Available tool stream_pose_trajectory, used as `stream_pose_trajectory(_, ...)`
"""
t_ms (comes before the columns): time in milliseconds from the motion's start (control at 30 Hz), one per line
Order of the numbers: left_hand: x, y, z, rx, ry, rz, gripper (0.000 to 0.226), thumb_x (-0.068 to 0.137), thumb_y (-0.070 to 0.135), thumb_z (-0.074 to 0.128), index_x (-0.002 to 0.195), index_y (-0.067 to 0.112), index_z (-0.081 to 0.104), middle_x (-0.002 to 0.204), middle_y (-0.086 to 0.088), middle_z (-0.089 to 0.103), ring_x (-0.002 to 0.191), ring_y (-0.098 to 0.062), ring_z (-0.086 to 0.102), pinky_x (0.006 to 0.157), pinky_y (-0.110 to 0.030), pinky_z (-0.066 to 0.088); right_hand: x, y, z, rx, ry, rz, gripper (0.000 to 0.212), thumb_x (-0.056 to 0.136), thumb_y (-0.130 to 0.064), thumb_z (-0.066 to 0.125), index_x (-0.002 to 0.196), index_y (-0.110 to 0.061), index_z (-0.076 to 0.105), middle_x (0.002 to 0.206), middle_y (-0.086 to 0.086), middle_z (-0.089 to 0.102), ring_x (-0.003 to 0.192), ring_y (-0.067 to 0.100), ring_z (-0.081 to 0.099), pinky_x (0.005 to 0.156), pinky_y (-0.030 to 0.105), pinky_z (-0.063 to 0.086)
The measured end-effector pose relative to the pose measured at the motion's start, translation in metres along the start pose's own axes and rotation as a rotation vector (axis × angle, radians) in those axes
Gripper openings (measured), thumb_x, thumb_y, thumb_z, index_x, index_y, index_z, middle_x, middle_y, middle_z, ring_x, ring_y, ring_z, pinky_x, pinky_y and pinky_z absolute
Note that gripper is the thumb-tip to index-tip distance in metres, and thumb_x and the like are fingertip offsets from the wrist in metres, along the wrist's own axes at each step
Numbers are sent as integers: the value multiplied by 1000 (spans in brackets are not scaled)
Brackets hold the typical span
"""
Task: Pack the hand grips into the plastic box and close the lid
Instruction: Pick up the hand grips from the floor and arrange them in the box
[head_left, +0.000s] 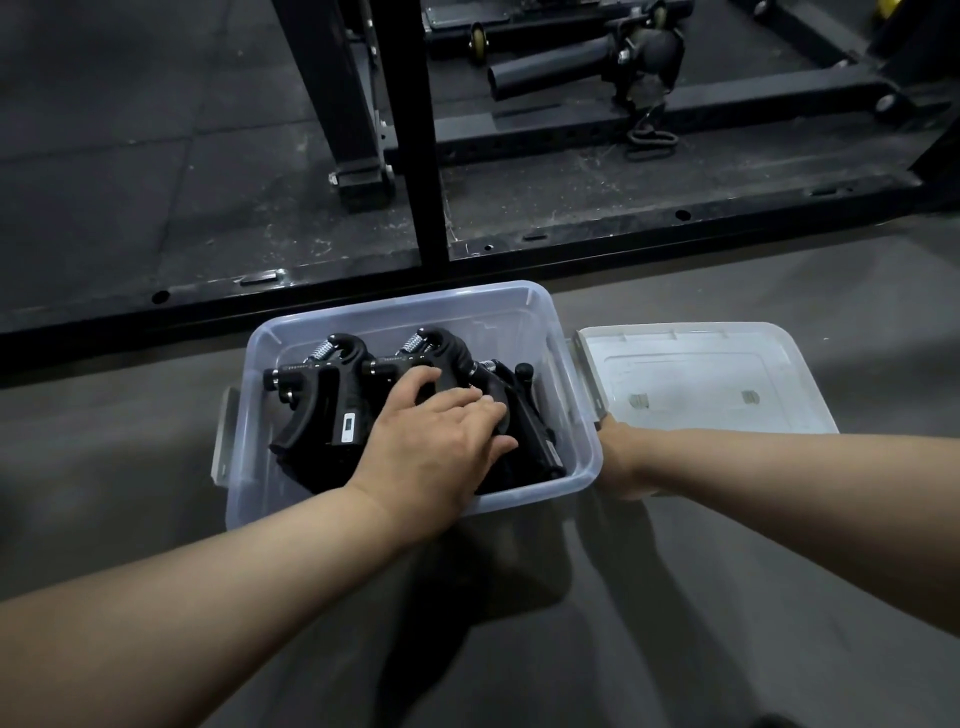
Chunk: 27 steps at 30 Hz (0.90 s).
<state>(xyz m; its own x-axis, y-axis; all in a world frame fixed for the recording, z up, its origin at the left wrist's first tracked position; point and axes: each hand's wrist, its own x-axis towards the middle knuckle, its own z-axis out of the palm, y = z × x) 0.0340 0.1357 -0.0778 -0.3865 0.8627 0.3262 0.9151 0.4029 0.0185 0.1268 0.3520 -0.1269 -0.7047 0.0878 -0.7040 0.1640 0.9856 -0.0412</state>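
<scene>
A clear plastic box (400, 304) stands on the grey floor with its top open. Several black hand grips (319, 410) with steel springs lie packed side by side inside it. My left hand (441, 441) reaches into the box and rests on the middle and right grips, fingers spread and nearly straight. My right hand (621, 457) lies against the outside of the box's right wall near the front corner; its fingers are hidden behind the box. The translucent lid (701, 374) lies flat on the floor just right of the box.
A grey latch (223, 441) hangs on the box's left side and another (589, 374) on its right. Behind the box runs the black steel base of a gym rack (519, 249), with uprights and a barbell sleeve farther back on dark rubber mats.
</scene>
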Motion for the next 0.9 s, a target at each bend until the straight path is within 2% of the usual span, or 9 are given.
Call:
stream_pose_trajectory(100,-1,0,1,-88,81,-38,27,93,35,56,101,14,71,93,3,75,104,-12,69,103,-42,40,7,8,-1,57,14,-24,34,98,-23,43,131,-27,51,125,-2,55,111,24,49,93,32,46)
stream_pose_trajectory(167,1,-2,-2,-142,125,-50,26,93,32,58,104,13,72,100,1,75,105,-12,68,101,-40,42,8,15,-7,292,171,64,30,88,-47,49,111,-31,58,115,-2,63,99,23,59,86,36,51)
stream_pose_trajectory(200,2,-4,-4,-161,144,-57,27,94,31,58,106,12,72,103,0,75,106,-13,68,101,-38,42,5,18,-15,451,301,115,29,85,-47,51,105,-28,59,107,-1,65,93,22,60,82,38,52)
stream_pose_trajectory(333,5,-16,-15,-187,200,-118,26,94,28,60,111,11,71,109,0,73,108,-14,66,101,-33,40,-17,17,-58,920,956,56,12,89,-11,45,93,-17,55,85,-3,59,80,17,53,73,30,41)
stream_pose_trajectory(400,5,-23,-17,-192,194,-169,27,94,29,60,113,12,71,111,0,72,109,-14,65,102,-32,38,-35,4,-83,808,1053,-148,17,87,-8,44,91,-15,59,86,-4,56,82,14,50,75,29,41)
stream_pose_trajectory(533,2,-31,-18,-189,153,-228,31,95,32,56,115,13,70,113,0,72,112,-15,64,103,-33,38,-49,-30,-89,-189,874,-246,36,80,-34,37,75,-20,69,79,0,57,84,24,51,85,41,33)
stream_pose_trajectory(600,0,-31,-17,-194,154,-211,30,95,31,57,115,12,70,113,0,72,111,-16,64,102,-33,38,-56,-49,-79,-452,599,-227,38,83,-33,38,81,-14,71,83,4,61,92,28,50,97,50,24)
stream_pose_trajectory(700,-1,-31,-16,-201,162,-186,29,94,29,58,114,12,70,112,-1,72,110,-16,64,101,-30,37,-58,-67,-72,-461,129,-149,30,92,-21,40,110,-18,63,113,5,61,123,31,40,110,64,-8)
stream_pose_trajectory(900,2,-35,-16,-287,168,-140,30,92,27,58,113,10,71,112,-4,72,111,-14,60,101,-27,36,-59,-59,-71,-256,60,-282,45,100,-30,17,114,-24,60,126,-5,59,142,23,29,102,69,-20)
